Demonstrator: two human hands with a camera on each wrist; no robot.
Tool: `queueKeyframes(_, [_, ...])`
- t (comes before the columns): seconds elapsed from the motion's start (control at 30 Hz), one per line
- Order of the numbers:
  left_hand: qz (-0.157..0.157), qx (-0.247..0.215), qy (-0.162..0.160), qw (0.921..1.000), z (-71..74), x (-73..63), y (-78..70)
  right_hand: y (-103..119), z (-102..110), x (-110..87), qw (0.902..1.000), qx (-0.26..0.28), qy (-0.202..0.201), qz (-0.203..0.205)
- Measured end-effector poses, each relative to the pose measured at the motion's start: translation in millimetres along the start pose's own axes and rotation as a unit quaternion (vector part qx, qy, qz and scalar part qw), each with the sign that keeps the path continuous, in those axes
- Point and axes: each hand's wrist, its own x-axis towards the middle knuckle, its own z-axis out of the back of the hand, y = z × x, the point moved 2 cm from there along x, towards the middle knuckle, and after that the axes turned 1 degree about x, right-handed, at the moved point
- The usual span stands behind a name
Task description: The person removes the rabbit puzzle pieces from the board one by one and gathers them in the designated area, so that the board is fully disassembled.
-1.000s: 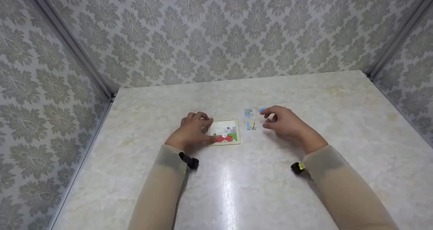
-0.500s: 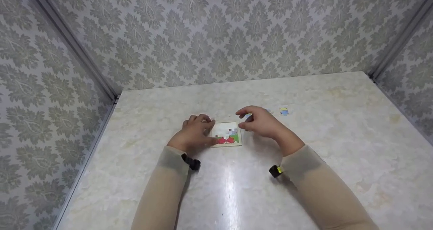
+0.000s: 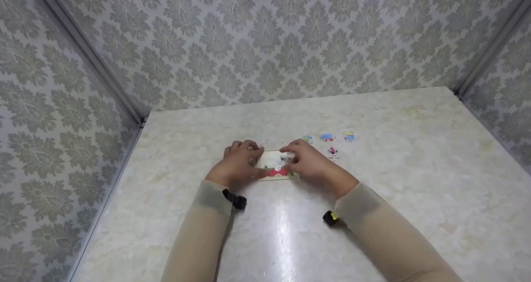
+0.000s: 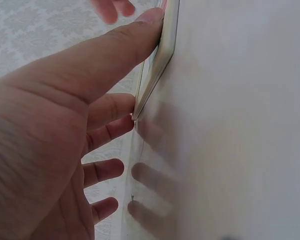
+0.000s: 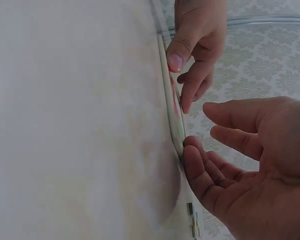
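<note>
A small square jigsaw puzzle board [image 3: 269,179] with a pale frame lies on the table. Red and green show along its lower part, with a white area above. My left hand [image 3: 235,164] holds it at its left side. The thumb [image 4: 152,20] presses the frame, and a finger [image 4: 127,106] touches its corner. At the board's right side is my right hand [image 3: 317,164], with finger and thumb apart over the inset. In the right wrist view its lower fingertips [image 5: 190,155] touch the frame's end, and I see nothing between the spread fingers. The palm's underside is hidden.
Loose puzzle pieces lie to the right of the board: a blue-and-yellow one [image 3: 307,139], a blue-and-red one [image 3: 327,137], a yellow-topped blue one [image 3: 349,136] and a red-and-white one [image 3: 333,152]. Patterned wall panels [image 3: 269,41] stand behind the table [image 3: 199,124].
My right hand has moved left from the loose pieces to the board's right side, uncovering pieces on the right. The left hand has stayed on the board.
</note>
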Motion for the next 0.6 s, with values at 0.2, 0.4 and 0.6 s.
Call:
queueKeyframes(0.2, [-0.005, -0.005, -0.003, 1.0, -0.2, 0.9, 0.5, -1.3, -6.2, 0.5, 0.9992, -0.028, 0.009, -0.027])
queueKeyframes(0.4, [0.006, -0.013, -0.007, 0.9999, -1.1, 0.5, 0.4, -0.4, -9.1, -1.0, 0.9971, -0.073, 0.022, -0.005])
queueKeyframes(0.6, [0.004, -0.013, -0.01, 0.9999, -1.0, -1.0, 0.1, 1.9, -11.3, -1.2, 0.9976, -0.064, 0.016, -0.018])
